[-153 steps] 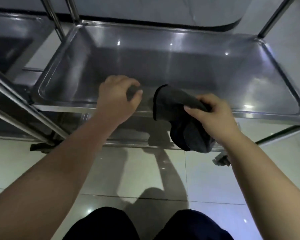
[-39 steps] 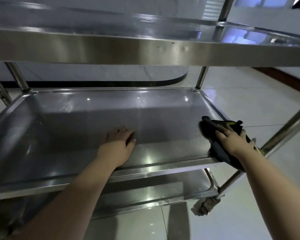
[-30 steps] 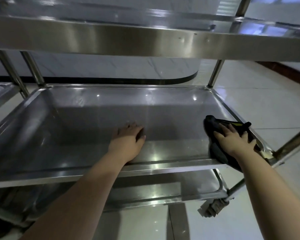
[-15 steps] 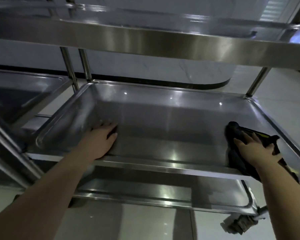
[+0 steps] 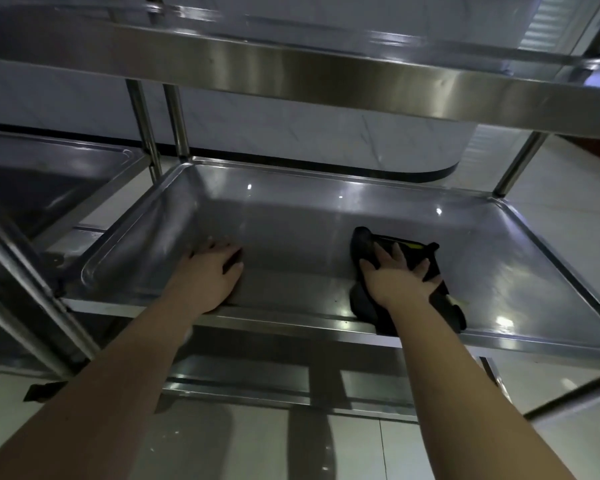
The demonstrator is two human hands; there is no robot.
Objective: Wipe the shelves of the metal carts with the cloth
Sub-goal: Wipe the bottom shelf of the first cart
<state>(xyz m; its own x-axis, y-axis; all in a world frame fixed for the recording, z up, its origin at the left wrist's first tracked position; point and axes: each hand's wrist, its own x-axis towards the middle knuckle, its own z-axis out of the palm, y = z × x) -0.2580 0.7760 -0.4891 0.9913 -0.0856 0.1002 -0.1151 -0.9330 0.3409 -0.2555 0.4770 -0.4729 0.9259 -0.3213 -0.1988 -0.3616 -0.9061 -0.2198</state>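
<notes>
Upper shelf [image 5: 326, 72] overhangs the open middle shelf [image 5: 291, 216].

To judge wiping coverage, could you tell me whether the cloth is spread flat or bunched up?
Bunched: the dark cloth shows thick, rumpled folds around the right hand, whose straight fingers press it onto the shelf.

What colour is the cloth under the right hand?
The cloth is black with a thin yellow strip at its far edge; head view.
</notes>
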